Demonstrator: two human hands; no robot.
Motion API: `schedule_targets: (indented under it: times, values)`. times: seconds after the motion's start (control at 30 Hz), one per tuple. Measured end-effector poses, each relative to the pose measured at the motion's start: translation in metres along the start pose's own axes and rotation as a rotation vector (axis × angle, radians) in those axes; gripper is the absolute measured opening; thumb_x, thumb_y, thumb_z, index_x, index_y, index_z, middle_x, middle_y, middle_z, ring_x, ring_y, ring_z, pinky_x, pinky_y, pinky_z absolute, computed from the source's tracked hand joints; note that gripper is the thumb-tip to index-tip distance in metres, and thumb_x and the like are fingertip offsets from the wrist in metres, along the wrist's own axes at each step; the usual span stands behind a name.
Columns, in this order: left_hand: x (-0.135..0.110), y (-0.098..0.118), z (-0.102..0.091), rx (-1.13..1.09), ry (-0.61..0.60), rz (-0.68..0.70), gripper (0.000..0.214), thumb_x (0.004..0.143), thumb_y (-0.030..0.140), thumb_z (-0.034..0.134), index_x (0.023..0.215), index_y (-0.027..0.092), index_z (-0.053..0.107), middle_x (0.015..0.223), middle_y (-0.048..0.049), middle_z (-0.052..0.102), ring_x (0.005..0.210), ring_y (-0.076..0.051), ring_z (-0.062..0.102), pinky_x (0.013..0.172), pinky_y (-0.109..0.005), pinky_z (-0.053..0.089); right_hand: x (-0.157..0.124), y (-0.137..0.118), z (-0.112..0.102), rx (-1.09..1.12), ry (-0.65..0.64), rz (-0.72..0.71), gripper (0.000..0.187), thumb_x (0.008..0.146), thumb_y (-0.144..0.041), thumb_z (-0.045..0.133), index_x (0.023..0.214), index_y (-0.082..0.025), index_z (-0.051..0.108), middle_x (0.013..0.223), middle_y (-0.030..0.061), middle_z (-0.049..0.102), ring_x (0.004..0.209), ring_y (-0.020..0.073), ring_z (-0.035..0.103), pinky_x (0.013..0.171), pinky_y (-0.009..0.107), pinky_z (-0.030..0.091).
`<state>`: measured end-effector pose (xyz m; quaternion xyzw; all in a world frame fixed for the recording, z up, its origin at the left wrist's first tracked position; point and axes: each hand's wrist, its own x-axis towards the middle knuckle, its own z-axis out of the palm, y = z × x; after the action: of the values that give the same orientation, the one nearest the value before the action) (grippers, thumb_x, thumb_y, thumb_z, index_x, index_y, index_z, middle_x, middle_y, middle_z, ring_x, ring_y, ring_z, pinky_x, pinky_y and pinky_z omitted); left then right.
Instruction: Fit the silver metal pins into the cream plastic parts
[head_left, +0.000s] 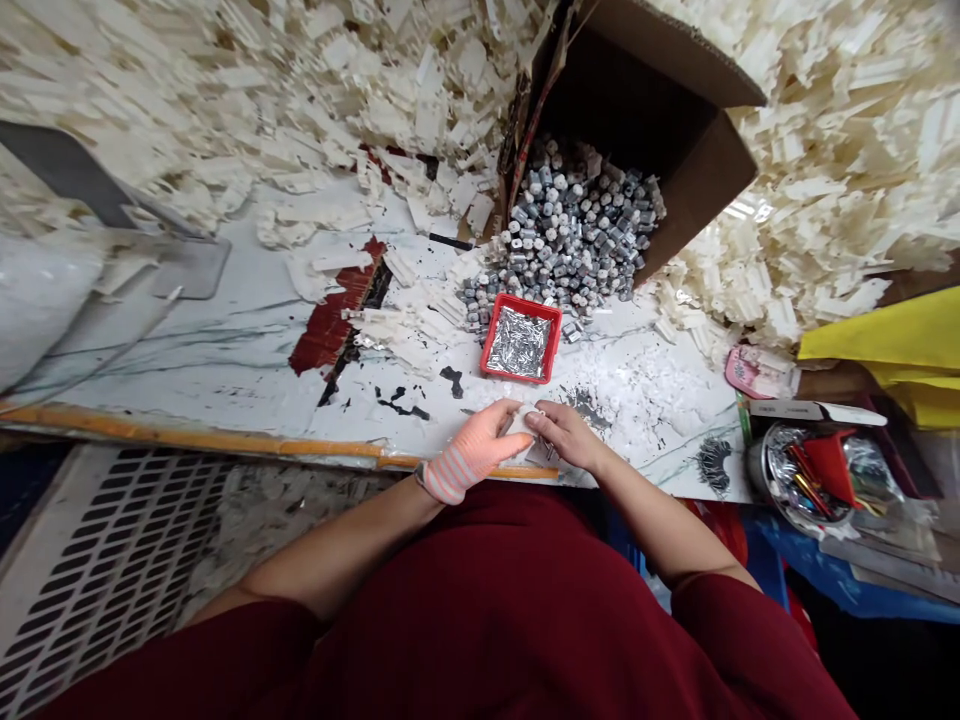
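My left hand [476, 450], in an orange striped glove, is closed round a small white plastic part [523, 420] near the table's front edge. Bare, my right hand [568, 432] meets it from the other side, thumb and fingers pinching the same part. The fingers cover most of that part, so its exact shape is hidden. Just beyond the hands stands a red square tray [486, 366] full of small shiny metal pins [517, 342]. Behind the tray, many grey metal motors with white ends [574, 225] spill from a cardboard box lying on its side [709, 175].
Cream plastic parts [360, 80] lie heaped along the back and right. At right are a metal bowl [761, 480] of tools, a pink dish [739, 372] and a bunch of dark pins [714, 465]. A white perforated crate [105, 540] sits below the table edge at left.
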<state>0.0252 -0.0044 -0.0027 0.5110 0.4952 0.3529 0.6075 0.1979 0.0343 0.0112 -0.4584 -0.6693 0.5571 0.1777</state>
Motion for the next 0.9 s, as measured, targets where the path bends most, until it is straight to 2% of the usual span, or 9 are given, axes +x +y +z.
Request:
schedule_targets:
  times: [0.13, 0.2, 0.27, 0.37, 0.47, 0.57, 0.67, 0.77, 0.9]
  values:
    - [-0.009, 0.009, -0.001, 0.255, 0.088, 0.033, 0.032, 0.074, 0.032, 0.062, 0.103, 0.019, 0.058, 0.065, 0.0056, 0.051, 0.062, -0.012, 0.048, 0.061, -0.025, 0.04, -0.004, -0.001, 0.011, 0.046, 0.085, -0.027, 0.048, 0.085, -0.063, 0.043, 0.064, -0.02, 0.037, 0.061, -0.0048, 0.035, 0.058, 0.01, 0.035, 0.056, 0.024, 0.03]
    - [-0.008, 0.013, -0.002, 0.242, 0.116, 0.048, 0.033, 0.074, 0.035, 0.063, 0.103, 0.019, 0.058, 0.071, 0.0038, 0.057, 0.066, -0.013, 0.053, 0.066, -0.026, 0.043, -0.003, -0.004, 0.01, -0.018, 0.102, -0.076, 0.048, 0.085, -0.064, 0.042, 0.066, -0.02, 0.038, 0.063, -0.0041, 0.037, 0.06, 0.0107, 0.038, 0.058, 0.024, 0.031]
    - [-0.004, 0.013, -0.003, 0.115, 0.137, 0.071, 0.037, 0.075, 0.036, 0.063, 0.106, 0.018, 0.055, 0.087, -0.0009, 0.063, 0.079, -0.016, 0.059, 0.074, -0.028, 0.046, -0.001, -0.009, 0.005, -0.145, 0.088, -0.109, 0.047, 0.083, -0.065, 0.044, 0.07, -0.02, 0.041, 0.065, -0.0035, 0.042, 0.061, 0.0114, 0.04, 0.059, 0.024, 0.031]
    - [0.003, 0.005, -0.006, -0.096, 0.165, 0.07, 0.043, 0.077, 0.037, 0.061, 0.113, 0.018, 0.049, 0.107, -0.0059, 0.061, 0.097, -0.019, 0.058, 0.085, -0.031, 0.046, 0.0, -0.015, 0.003, -0.45, 0.05, -0.086, 0.047, 0.08, -0.066, 0.049, 0.074, -0.02, 0.045, 0.066, -0.0015, 0.05, 0.06, 0.0125, 0.043, 0.057, 0.025, 0.028]
    - [0.007, -0.006, -0.007, -0.266, 0.157, 0.016, 0.049, 0.074, 0.038, 0.066, 0.115, 0.018, 0.048, 0.104, -0.0054, 0.06, 0.096, -0.019, 0.057, 0.086, -0.031, 0.046, -0.001, -0.017, 0.01, -0.727, 0.056, -0.088, 0.045, 0.084, -0.063, 0.048, 0.074, -0.019, 0.048, 0.068, 0.003, 0.055, 0.063, 0.0149, 0.048, 0.058, 0.026, 0.027]
    - [0.007, -0.009, -0.006, -0.47, 0.127, -0.027, 0.054, 0.07, 0.038, 0.072, 0.115, 0.02, 0.047, 0.099, -0.0031, 0.059, 0.09, -0.017, 0.057, 0.08, -0.029, 0.047, -0.002, -0.015, 0.015, -0.828, 0.072, -0.122, 0.045, 0.087, -0.062, 0.045, 0.075, -0.019, 0.052, 0.069, 0.005, 0.057, 0.064, 0.0167, 0.051, 0.059, 0.027, 0.028]
    - [0.005, -0.002, -0.005, -0.627, 0.077, -0.052, 0.05, 0.072, 0.038, 0.073, 0.111, 0.021, 0.047, 0.098, -0.0016, 0.057, 0.088, -0.016, 0.055, 0.075, -0.026, 0.047, -0.002, -0.016, 0.014, -0.767, 0.24, -0.261, 0.042, 0.086, -0.061, 0.048, 0.078, -0.02, 0.053, 0.074, 0.0064, 0.058, 0.072, 0.0192, 0.053, 0.063, 0.029, 0.034]
    - [0.002, 0.004, -0.006, -0.686, 0.017, -0.023, 0.045, 0.074, 0.036, 0.072, 0.108, 0.02, 0.048, 0.097, -0.0015, 0.057, 0.086, -0.014, 0.054, 0.076, -0.026, 0.046, -0.001, -0.02, 0.013, -0.618, 0.459, -0.521, 0.039, 0.077, -0.057, 0.063, 0.09, -0.021, 0.054, 0.091, 0.0087, 0.058, 0.09, 0.0231, 0.053, 0.076, 0.035, 0.042]
    - [-0.003, 0.007, -0.005, -0.717, -0.028, -0.021, 0.032, 0.078, 0.03, 0.068, 0.104, 0.02, 0.051, 0.098, -0.0012, 0.057, 0.087, -0.013, 0.053, 0.08, -0.026, 0.045, 0.001, -0.023, 0.022, -0.497, 0.508, -0.732, 0.038, 0.073, -0.042, 0.073, 0.098, -0.024, 0.052, 0.096, 0.0065, 0.05, 0.094, 0.0223, 0.049, 0.081, 0.039, 0.045]
